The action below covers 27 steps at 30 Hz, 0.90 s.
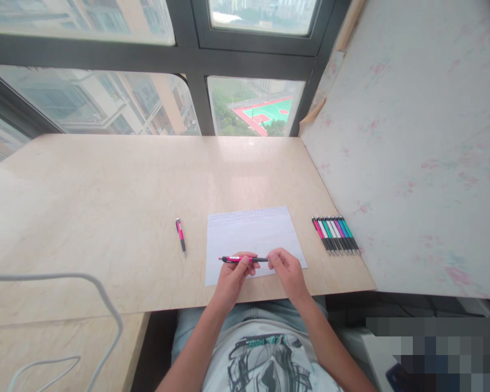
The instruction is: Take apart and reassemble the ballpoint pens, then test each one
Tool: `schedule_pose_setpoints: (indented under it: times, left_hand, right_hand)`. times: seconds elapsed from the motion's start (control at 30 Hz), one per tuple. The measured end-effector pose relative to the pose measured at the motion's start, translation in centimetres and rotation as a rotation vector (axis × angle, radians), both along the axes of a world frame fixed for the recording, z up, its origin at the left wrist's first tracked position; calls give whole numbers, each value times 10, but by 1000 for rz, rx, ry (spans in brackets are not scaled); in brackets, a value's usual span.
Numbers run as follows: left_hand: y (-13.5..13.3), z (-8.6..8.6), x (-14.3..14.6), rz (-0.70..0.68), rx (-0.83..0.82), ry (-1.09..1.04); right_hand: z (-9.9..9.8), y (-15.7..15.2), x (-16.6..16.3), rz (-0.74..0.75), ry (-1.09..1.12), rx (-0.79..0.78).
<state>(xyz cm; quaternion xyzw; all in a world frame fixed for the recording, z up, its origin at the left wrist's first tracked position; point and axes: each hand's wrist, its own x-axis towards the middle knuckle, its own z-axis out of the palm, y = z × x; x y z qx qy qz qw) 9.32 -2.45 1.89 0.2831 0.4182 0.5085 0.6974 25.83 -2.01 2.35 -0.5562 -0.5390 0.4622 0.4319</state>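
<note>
Above the lower part of a sheet of paper (249, 234), my left hand (234, 275) is closed around a pink and black pen (232, 259). The pen lies level, its tip end pointing right. My right hand (286, 269) has thumb and fingers pinched at that tip; whether a small part sits between them is too small to tell. Rows of handwriting run along the top of the paper. Another pink and black pen (181, 238) rests on the table left of the paper. To the right lies a row of several pens (335, 235) in pink, white, green, purple and blue.
The pale table (118, 207) reaches back to a dark-framed window (253, 60). A flower-patterned wall (408, 163) borders its right side, close to the row of pens. A grey cable (102, 291) loops across the front left.
</note>
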Motion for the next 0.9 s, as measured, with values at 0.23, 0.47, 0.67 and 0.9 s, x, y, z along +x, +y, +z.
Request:
schedule_pose_setpoints:
  times: [0.23, 0.47, 0.67, 0.9]
  left_hand:
    - [0, -3, 0, 22, -10, -3]
    - [3, -1, 0, 29, 3, -60]
    - [4, -6, 1, 24, -10, -75]
    - [13, -9, -3, 11, -16, -70]
  right_hand:
    - [-1, 1, 4, -1, -21, 11]
    - [-2, 1, 5, 57, 89, -46]
    - [1, 2, 7, 77, 32, -58]
    - [-8, 3, 7, 32, -13, -24]
